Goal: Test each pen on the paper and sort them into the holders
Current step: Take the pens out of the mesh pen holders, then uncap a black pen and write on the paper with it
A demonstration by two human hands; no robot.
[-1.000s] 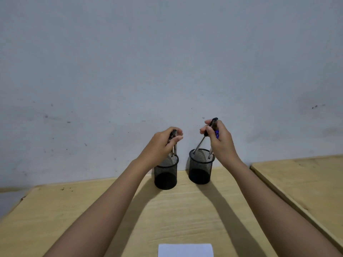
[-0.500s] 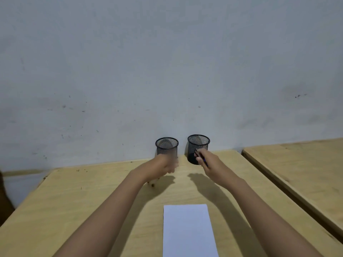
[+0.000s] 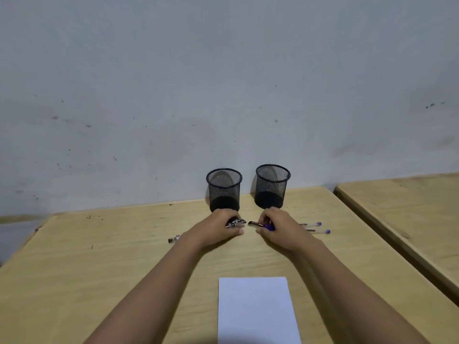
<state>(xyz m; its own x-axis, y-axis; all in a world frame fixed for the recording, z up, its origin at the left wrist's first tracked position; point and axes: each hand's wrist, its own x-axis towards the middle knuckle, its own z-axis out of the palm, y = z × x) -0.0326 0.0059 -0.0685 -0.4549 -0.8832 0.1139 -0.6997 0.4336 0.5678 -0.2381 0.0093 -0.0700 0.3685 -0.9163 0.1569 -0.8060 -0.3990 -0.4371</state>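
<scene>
Two black mesh holders stand by the wall, the left holder [image 3: 224, 188] and the right holder [image 3: 272, 185], both looking empty. My left hand [image 3: 218, 228] rests on the table just in front of the left holder, closed over a bunch of dark pens [image 3: 235, 223]; one pen end [image 3: 173, 239] sticks out on its left. My right hand [image 3: 279, 228] lies in front of the right holder, closed on pens with a blue cap [image 3: 269, 227]. Two blue-capped pen ends [image 3: 319, 227] show to its right on the table. A white paper [image 3: 255, 310] lies near me.
The wooden table [image 3: 99, 256] ends at the grey wall behind the holders. A second wooden table [image 3: 409, 207] stands to the right across a narrow gap.
Both hands lifted pens out of the holders, came down and now lie on the table in front of them with the pens. The camera tilted down, showing more paper.
</scene>
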